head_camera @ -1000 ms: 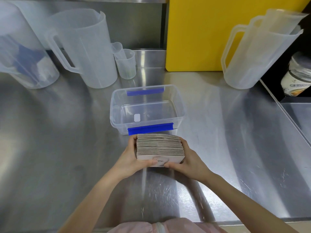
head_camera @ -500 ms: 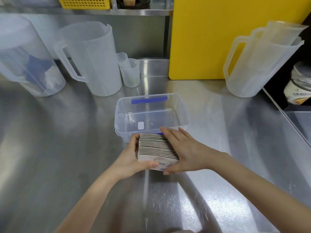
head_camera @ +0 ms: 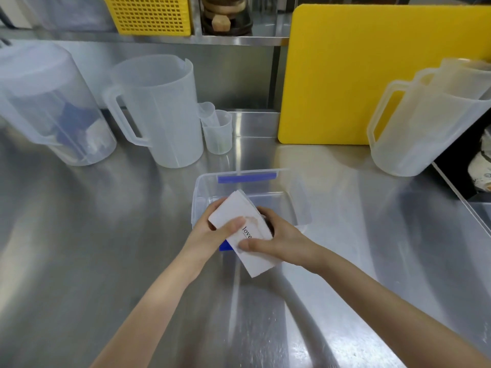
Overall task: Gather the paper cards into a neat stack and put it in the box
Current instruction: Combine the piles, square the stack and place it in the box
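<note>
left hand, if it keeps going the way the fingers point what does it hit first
The left hand, gripping the card stack, points forward and slightly right into the open box. It would likely meet the box's inside, floor or far wall; depth is unclear.

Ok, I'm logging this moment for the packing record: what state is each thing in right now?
Card stack: gathered, held tilted over the box's near edge, not yet lying inside.
Left hand: gripping the stack's left side.
Right hand: gripping the stack's right side.
Box: open, no lid on, upright on the counter.
Large jug: upright, looks empty.
Yellow board: standing upright at the back.
</note>
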The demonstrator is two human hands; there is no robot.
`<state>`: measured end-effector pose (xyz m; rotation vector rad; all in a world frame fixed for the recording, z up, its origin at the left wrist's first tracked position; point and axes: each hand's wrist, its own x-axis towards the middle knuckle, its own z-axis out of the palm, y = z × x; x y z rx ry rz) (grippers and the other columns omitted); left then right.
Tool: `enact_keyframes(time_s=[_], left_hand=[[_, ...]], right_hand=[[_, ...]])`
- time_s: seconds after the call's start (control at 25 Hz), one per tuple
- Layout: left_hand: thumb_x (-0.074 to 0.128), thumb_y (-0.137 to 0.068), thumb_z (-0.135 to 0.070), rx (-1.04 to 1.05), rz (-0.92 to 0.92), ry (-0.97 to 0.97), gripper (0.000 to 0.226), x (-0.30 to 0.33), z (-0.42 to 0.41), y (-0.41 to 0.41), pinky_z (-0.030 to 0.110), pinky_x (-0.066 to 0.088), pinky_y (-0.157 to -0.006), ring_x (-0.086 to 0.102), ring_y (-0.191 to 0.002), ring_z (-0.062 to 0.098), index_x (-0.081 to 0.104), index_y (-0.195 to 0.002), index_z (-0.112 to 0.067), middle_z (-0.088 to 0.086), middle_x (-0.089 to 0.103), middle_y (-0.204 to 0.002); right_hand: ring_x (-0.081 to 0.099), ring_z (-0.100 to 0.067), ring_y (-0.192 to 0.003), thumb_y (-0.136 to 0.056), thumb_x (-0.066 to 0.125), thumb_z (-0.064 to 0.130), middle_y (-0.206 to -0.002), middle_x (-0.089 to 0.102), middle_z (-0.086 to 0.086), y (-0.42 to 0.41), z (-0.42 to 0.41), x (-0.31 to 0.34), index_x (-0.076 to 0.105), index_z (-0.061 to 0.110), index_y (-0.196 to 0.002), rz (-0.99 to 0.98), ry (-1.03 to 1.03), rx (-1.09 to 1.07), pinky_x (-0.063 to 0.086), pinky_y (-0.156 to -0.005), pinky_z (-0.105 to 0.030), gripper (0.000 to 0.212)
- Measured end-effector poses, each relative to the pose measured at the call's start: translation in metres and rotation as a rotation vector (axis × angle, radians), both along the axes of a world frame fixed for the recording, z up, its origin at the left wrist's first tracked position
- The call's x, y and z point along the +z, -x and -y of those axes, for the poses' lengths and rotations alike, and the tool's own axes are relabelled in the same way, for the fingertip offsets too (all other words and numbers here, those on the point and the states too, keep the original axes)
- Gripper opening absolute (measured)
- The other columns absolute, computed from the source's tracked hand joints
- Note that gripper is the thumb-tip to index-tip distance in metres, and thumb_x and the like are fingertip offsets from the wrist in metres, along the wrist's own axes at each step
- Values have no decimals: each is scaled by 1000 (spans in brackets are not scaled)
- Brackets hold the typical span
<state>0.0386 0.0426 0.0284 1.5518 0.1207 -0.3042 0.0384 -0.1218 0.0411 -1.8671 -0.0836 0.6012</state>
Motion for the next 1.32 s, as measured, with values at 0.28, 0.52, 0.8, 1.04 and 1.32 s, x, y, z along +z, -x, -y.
enact_keyframes(time_s=[0.28, 0.52, 0.8, 1.04, 1.32], left_hand=[[43, -89, -44, 120, -71, -113, 27, -1, -19, -53, 31, 41, -101, 56, -112, 14, 52, -111, -32, -4, 61, -117], [34, -94, -34, 334, -113, -215, 48, -28, -34, -79, 26, 21, -109, 30, -137, 13, 30, -141, -21, -4, 30, -151], [30, -96, -30, 371, -182, -196, 43, -59, -30, -79, 27, 33, -101, 44, -123, 16, 33, -139, -26, -4, 45, -141], [30, -95, -35, 378, -163, -176, 45, -65, -29, -76, 27, 36, -100, 45, -127, 18, 31, -140, -28, -2, 44, -144], [30, -95, -36, 368, -152, -170, 44, -65, -29, -76, 31, 42, -97, 51, -117, 18, 31, -139, -28, 0, 47, -141]], right_hand=[[61, -3, -83, -76, 71, 30, -100, 62, 12, -55, -26, -4, 43, 24, -121, -149, -112, -95, 50, -65, -13, 53], [66, -17, -80, -76, 69, 31, -98, 70, -5, -99, -45, -33, 61, 11, -102, -410, -165, -179, 51, -68, -24, 34], [59, -9, -62, -79, 68, 26, -71, 62, 2, -104, -69, -68, 54, 18, -75, -530, -66, -184, 48, -49, -15, 17], [55, -18, -107, -57, 66, 63, -115, 59, -5, -108, -89, -78, 55, 19, -118, -384, 272, -12, 49, -86, -23, 76], [58, -23, -105, -71, 62, 53, -109, 62, -5, -105, -85, -70, 57, 20, -95, -485, 78, -69, 48, -96, -33, 41]])
